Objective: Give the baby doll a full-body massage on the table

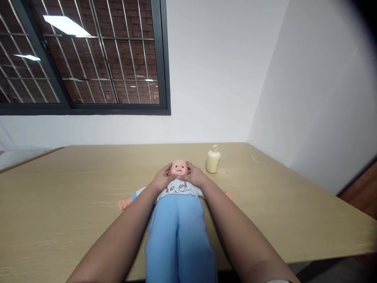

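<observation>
Both half-curled, your left hand [162, 179] and right hand [196, 175] clasp the head of the blue-trousered plastic doll [180, 206], lengthwise, legs toward you.

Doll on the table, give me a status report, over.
Left hand, right hand: at either side of head. Doll: face-up on table. Bottle: upright, off to the right, not in the way.

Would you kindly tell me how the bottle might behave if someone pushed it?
The bottle would probably tip if pushed high, since it stands upright, taller than wide. Once down, its rounded sides might let it roll. Its smooth-looking surface may feel slippery.
</observation>
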A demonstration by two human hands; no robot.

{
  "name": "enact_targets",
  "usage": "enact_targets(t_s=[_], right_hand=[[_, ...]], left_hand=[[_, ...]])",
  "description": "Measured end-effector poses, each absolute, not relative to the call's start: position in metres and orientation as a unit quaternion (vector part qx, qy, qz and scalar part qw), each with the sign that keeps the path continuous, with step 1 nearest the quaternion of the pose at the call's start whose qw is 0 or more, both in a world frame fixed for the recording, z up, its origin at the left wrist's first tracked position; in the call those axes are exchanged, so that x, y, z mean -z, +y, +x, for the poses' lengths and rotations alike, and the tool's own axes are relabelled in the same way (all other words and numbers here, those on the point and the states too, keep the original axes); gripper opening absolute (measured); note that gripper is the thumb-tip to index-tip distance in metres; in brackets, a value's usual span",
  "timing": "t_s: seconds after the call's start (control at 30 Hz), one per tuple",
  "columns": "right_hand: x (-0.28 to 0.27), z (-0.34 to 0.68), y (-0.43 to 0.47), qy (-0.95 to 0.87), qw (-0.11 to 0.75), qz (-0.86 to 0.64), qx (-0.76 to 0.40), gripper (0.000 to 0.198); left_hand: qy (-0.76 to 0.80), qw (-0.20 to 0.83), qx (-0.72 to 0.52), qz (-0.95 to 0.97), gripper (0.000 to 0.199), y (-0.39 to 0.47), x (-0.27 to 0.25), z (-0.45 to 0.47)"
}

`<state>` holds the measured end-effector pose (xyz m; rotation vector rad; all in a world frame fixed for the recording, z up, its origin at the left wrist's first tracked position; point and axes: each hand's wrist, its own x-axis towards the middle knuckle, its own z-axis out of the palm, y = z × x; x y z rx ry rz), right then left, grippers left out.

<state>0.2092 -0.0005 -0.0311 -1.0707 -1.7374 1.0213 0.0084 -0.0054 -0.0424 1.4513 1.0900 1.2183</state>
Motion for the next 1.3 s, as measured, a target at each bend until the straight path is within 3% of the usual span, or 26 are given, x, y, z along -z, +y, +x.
enact_targets(t_s=[0.3,0.57,0.8,1.03,1.3], right_hand=[[0.025,0.208,-0.006,-0.684,0.394,-0.468,-0.396,0.087],[0.039,0.209,0.003,-0.612,0.436,-0.396,-0.528,0.087],[0.04,0.21,0.005,-0.56,0.445,-0.326,-0.618,0.071],[0.033,0.204,-0.003,-0.579,0.453,-0.415,-0.536,0.098],[0.026,0.202,-0.005,-0.622,0.421,-0.412,-0.516,0.089]], left_hand=[[0.426,0.48,-0.48,0.598,0.084,-0.008,0.043,0.006],[0.406,0.535,-0.508,0.539,0.08,-0.004,0.048,0.001],[0.358,0.606,-0.529,0.474,0.068,-0.007,0.044,0.001],[0.417,0.531,-0.516,0.527,0.089,-0.007,0.046,0.008],[0.432,0.504,-0.495,0.56,0.087,-0.004,0.048,0.006]])
